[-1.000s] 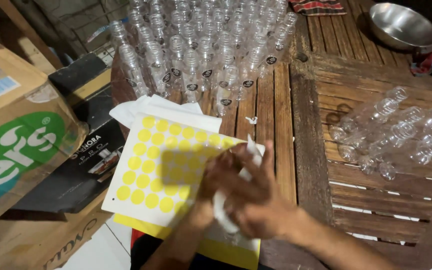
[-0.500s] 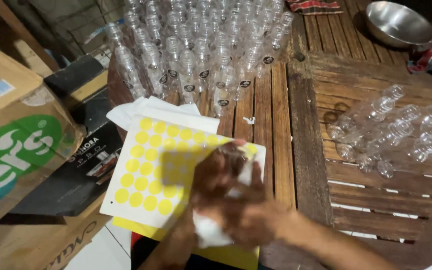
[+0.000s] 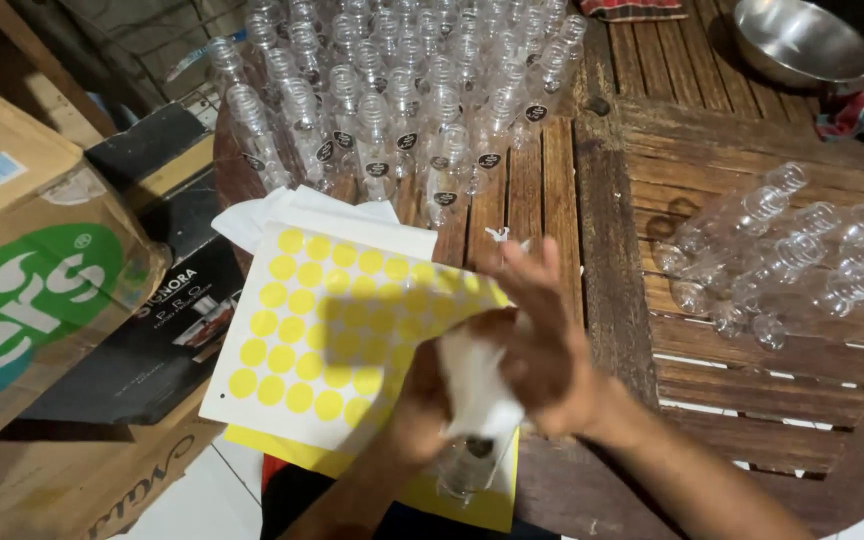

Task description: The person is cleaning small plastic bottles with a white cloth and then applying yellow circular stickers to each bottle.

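Note:
A small clear plastic bottle [image 3: 467, 468] points down toward me at the table's near edge, its upper part wrapped in a white cloth or paper [image 3: 477, 385]. My left hand [image 3: 420, 402] grips the wrapped bottle from the left. My right hand [image 3: 544, 340] presses on the white piece from the right, fingers stretched toward the far side. Both hands hover over a white sheet of round yellow stickers [image 3: 317, 330], which lies on other white and yellow sheets.
Many upright clear bottles [image 3: 402, 90] with dark round labels crowd the far side of the wooden slat table [image 3: 562, 190]. Several bottles [image 3: 792, 260] lie on their sides at the right. A metal bowl [image 3: 802, 40] sits far right. Cardboard boxes [image 3: 22, 290] and a black box [image 3: 172, 320] stand left.
My right hand has opened out, fingers now stretched forward over the white piece. The bottle has tilted down toward me and shows below the hands.

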